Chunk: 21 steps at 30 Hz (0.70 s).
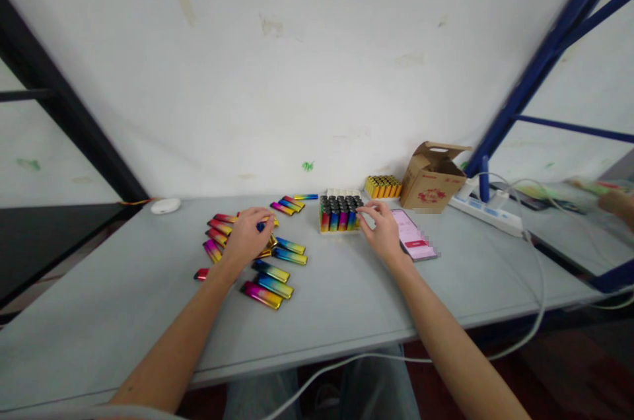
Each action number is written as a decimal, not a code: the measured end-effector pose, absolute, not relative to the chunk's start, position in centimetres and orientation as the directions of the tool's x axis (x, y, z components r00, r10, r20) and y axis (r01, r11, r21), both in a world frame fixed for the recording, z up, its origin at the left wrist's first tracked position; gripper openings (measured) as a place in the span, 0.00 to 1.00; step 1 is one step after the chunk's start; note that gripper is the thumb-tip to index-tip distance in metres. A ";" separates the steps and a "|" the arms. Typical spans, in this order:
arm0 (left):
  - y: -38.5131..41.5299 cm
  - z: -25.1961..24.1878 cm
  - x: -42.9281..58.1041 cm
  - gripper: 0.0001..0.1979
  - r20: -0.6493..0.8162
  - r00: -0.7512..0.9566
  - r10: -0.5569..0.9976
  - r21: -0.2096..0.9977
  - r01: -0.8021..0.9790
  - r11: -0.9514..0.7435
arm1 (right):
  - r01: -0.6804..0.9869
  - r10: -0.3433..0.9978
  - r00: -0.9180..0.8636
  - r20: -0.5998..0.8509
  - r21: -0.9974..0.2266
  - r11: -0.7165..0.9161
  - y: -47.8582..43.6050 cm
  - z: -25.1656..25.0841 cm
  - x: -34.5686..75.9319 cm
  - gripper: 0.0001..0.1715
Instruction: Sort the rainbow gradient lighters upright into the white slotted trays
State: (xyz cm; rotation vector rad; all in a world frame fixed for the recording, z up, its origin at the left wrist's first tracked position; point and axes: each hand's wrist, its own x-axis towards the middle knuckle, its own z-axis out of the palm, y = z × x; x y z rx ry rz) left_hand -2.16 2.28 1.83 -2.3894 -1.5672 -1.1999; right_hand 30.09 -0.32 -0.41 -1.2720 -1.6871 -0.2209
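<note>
Through the head camera I see my left hand (251, 235) low over a spread of loose lighters (271, 270), shiny in red, blue, pink and gold, lying on the worktop (341, 301). Its fingers are curled in, with a blue bit showing between them; I cannot tell whether they grip a lighter or only touch the heap.

My right hand (381, 228) is at the near right corner of the tray (339, 231), where a block of lighters stands upright, black ends up. Thumb and forefinger are bent toward the corner one, but I cannot tell whether they have hold of it.

A few more loose ones lie between the heap and the wall (317, 76). Behind my right hand I have a yellow batch (383, 189), then an open carton (428, 183); the phone (415, 235) lies just beside my wrist, its screen lit.
</note>
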 end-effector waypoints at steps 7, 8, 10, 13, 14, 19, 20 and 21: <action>2.7 1.8 -3.1 0.19 0.613 0.113 0.782 0.332 0.862 -0.384 | 0.752 0.573 -0.226 0.788 -0.232 0.617 -2.7 -0.2 26.7 0.14; 2.8 1.7 -3.2 0.19 0.605 0.104 0.789 0.332 0.868 -0.369 | 0.680 0.549 -0.411 0.728 -0.156 0.716 -3.1 -0.3 25.7 0.14; 3.0 1.5 -3.4 0.17 0.586 0.094 0.805 0.336 0.875 -0.348 | 0.504 0.451 -0.677 0.582 -0.081 0.860 -3.6 -0.5 23.6 0.19; 3.2 1.3 -3.6 0.16 0.568 0.096 0.817 0.335 0.880 -0.336 | 0.417 0.406 -0.758 0.510 -0.100 0.904 -3.1 -0.4 21.2 0.27; 3.3 1.2 -3.7 0.17 0.564 0.095 0.820 0.335 0.882 -0.332 | 0.410 0.406 -0.768 0.495 -0.107 0.906 -2.7 -0.2 20.7 0.29; 3.3 1.5 -4.1 0.22 0.527 0.016 0.850 0.388 0.885 -0.257 | 0.360 0.369 -0.832 0.415 -0.103 0.927 -0.7 0.5 19.3 0.32; 3.3 1.6 -4.2 0.22 0.517 -0.002 0.856 0.402 0.883 -0.241 | 0.367 0.379 -0.833 0.403 -0.109 0.924 -0.5 0.5 19.2 0.31; 3.3 1.7 -4.3 0.23 0.509 -0.015 0.860 0.415 0.880 -0.231 | 0.382 0.396 -0.829 0.395 -0.116 0.917 -0.4 0.5 19.1 0.30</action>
